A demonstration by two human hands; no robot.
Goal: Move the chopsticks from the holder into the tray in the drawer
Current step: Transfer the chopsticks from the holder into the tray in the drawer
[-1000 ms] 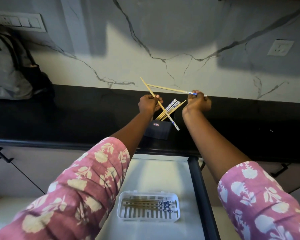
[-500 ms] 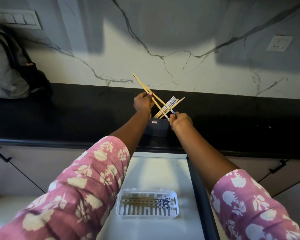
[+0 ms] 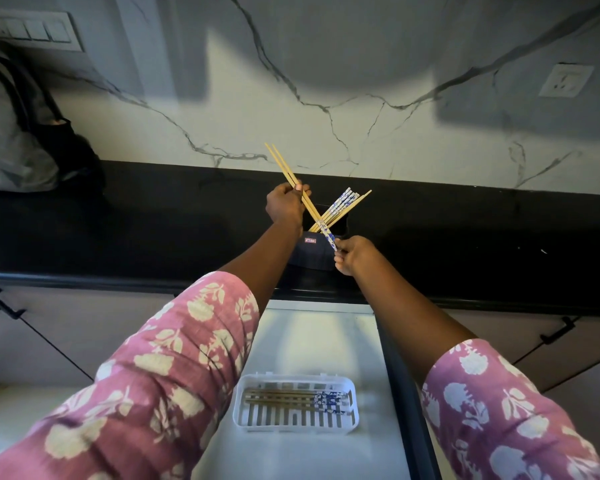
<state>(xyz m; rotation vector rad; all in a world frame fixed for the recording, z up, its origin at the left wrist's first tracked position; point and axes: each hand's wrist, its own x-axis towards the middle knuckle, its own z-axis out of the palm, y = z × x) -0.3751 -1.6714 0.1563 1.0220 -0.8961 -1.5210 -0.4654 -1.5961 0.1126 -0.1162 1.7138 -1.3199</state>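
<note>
A dark holder (image 3: 312, 252) stands on the black counter with several wooden chopsticks (image 3: 343, 206) leaning out to the right, their blue-patterned ends up. My left hand (image 3: 284, 206) grips a pair of chopsticks (image 3: 286, 173) near the middle; their plain tips point up and left. My right hand (image 3: 354, 254) pinches the blue-patterned lower end of that same pair, just in front of the holder. A white slotted tray (image 3: 297, 422) lies in the open drawer below, with several chopsticks (image 3: 291, 398) lying flat in it.
The drawer (image 3: 326, 341) is pulled out under the counter edge, with a dark right rail (image 3: 402, 393). A grey bag (image 3: 18, 133) sits on the counter at far left. Cabinet handles (image 3: 0, 303) flank the drawer. A marble wall with sockets stands behind.
My right hand brought its single chopstick across to the one in my left hand, making a pair. It then slid down to pinch the pair's patterned end by the holder.
</note>
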